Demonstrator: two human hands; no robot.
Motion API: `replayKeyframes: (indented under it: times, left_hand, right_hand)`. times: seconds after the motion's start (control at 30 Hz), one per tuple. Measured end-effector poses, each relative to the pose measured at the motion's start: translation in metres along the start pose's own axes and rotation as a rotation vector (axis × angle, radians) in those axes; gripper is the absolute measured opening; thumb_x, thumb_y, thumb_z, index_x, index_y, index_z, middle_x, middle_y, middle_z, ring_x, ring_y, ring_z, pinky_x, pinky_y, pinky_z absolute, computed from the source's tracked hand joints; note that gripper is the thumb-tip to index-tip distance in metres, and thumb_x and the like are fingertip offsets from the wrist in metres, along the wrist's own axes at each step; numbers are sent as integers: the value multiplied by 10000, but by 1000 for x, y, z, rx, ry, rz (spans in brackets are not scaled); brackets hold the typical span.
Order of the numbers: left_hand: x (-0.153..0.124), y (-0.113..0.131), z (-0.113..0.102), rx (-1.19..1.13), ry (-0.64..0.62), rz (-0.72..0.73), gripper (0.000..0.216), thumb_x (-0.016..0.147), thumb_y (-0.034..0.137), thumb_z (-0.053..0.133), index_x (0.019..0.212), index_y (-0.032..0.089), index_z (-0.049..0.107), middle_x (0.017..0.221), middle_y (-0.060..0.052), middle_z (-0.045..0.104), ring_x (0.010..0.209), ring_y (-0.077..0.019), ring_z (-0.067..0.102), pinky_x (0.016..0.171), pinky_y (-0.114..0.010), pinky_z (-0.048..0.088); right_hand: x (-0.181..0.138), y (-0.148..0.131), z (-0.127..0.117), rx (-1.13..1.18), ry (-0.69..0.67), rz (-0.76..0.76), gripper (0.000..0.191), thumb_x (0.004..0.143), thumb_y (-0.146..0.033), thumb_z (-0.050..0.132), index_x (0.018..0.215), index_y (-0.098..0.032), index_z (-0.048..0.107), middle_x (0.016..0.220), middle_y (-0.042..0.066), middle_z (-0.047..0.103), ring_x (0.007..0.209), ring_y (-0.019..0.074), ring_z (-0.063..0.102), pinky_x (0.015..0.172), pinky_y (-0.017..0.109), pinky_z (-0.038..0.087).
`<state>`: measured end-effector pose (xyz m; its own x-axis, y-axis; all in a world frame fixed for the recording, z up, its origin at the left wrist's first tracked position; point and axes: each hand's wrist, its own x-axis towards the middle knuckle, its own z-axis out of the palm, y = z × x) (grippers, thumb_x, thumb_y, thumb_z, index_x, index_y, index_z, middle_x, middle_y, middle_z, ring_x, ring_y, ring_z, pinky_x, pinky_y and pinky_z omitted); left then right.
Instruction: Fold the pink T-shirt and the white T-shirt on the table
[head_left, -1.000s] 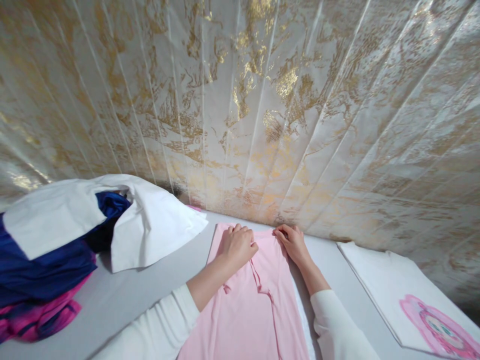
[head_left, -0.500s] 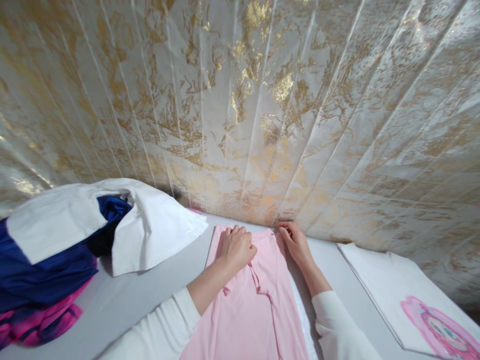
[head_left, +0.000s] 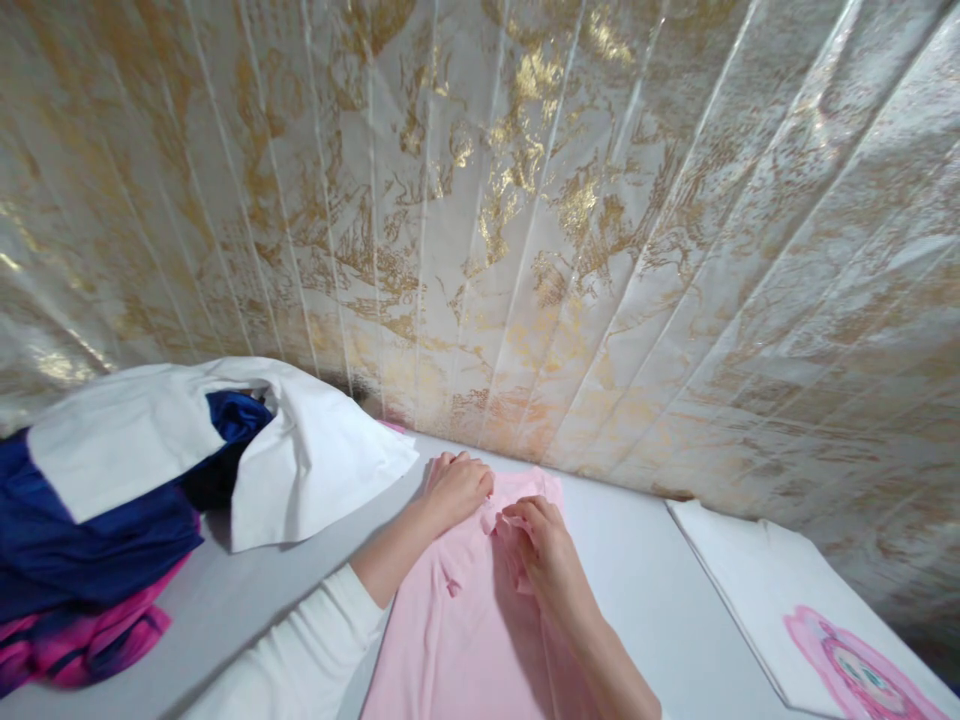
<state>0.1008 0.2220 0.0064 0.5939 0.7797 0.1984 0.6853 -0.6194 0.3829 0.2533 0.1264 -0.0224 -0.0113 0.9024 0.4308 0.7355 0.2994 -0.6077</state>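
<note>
A pink garment (head_left: 465, 640) with small ties or ruffles near its far end lies lengthwise on the table in front of me. At its far left corner, my left hand (head_left: 459, 492) rests on the cloth with fingers curled, closed on it. My right hand (head_left: 546, 550) is closed too, pinching a bunched bit of the pink cloth just right of the garment's middle. The fingertips of both hands are partly hidden by the hands and the folds.
To the left is a heap of clothes, with a white garment (head_left: 319, 460) over a navy one (head_left: 90, 545) and a pink-and-purple piece (head_left: 97, 645). A folded white T-shirt (head_left: 757, 570) with a pink cartoon print lies right. A gold-patterned wall covering (head_left: 480, 250) borders the white table (head_left: 630, 570).
My right hand has moved from the garment's far right corner inward and nearer, and now pinches cloth at the middle. My left hand has shifted slightly left.
</note>
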Motion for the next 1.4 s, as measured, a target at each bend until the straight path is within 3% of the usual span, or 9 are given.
replayKeyframes:
  times: [0.13, 0.23, 0.37, 0.47, 0.67, 0.83, 0.93, 1.1, 1.4]
  left_hand:
    - [-1, -14, -6, -72, -36, 61, 272, 831, 107, 429, 706, 215, 645, 867, 1, 693, 909, -197, 546, 853, -357, 294]
    - [-3, -18, -5, -114, -3, 63, 258, 736, 50, 424, 650, 207, 609, 773, 7, 658, 853, -189, 542, 836, -334, 305]
    - [-1, -22, 4, -174, 37, 54, 233, 670, 44, 396, 562, 195, 537, 638, 11, 568, 712, -171, 521, 722, -280, 342]
    - [0, -24, 10, -218, 30, 82, 223, 643, 38, 371, 532, 191, 489, 567, 30, 509, 658, -148, 519, 666, -239, 354]
    - [-4, -14, 3, -189, 53, 62, 248, 707, 59, 395, 660, 199, 595, 694, 32, 622, 741, -152, 573, 728, -246, 371]
    - [-8, 3, -4, -61, 96, -24, 224, 874, 248, 458, 741, 209, 635, 843, -27, 681, 836, -222, 596, 822, -353, 350]
    - [-7, 6, 0, 8, 87, -37, 233, 841, 350, 566, 671, 201, 622, 840, -50, 674, 873, -261, 590, 836, -389, 342]
    - [-7, 4, 3, 67, 63, -23, 152, 841, 289, 585, 718, 213, 634, 909, -26, 680, 913, -239, 587, 846, -375, 336]
    - [-8, 8, -3, 95, 41, -28, 145, 879, 288, 570, 763, 217, 620, 938, -27, 687, 919, -235, 573, 858, -374, 330]
  right_hand:
    - [-12, -14, 4, 37, 24, 59, 251, 942, -277, 398, 983, -197, 633, 906, 61, 626, 745, 171, 605, 655, 274, 475]
    - [-17, -24, 5, -8, 38, 113, 211, 892, -249, 476, 1070, -191, 573, 902, 46, 628, 723, 170, 603, 644, 274, 470]
    - [-18, -28, 9, -106, 24, 81, 214, 778, -144, 559, 988, -178, 568, 899, 55, 619, 811, 198, 598, 721, 295, 466]
    - [-15, -25, 12, -176, -5, 55, 162, 808, -104, 506, 920, -176, 599, 867, 52, 606, 758, 178, 594, 670, 261, 445]
    - [-8, -18, 16, -377, -22, 35, 202, 890, -120, 421, 914, -166, 616, 815, 42, 594, 633, 150, 582, 569, 238, 376]
    - [-9, -17, 14, -226, 31, 61, 243, 915, -173, 389, 1058, -172, 585, 884, 53, 669, 698, 161, 638, 613, 244, 418]
    - [-12, -18, 13, -139, 25, 96, 226, 883, -190, 433, 1068, -185, 565, 847, 31, 667, 711, 167, 642, 623, 250, 440]
    - [-16, -18, 16, -149, 80, 21, 247, 891, -223, 414, 1102, -160, 526, 934, 88, 645, 768, 194, 632, 680, 294, 474]
    - [-13, -19, 10, -22, 1, 165, 265, 934, -294, 381, 1136, -193, 519, 794, 15, 660, 619, 154, 618, 590, 245, 429]
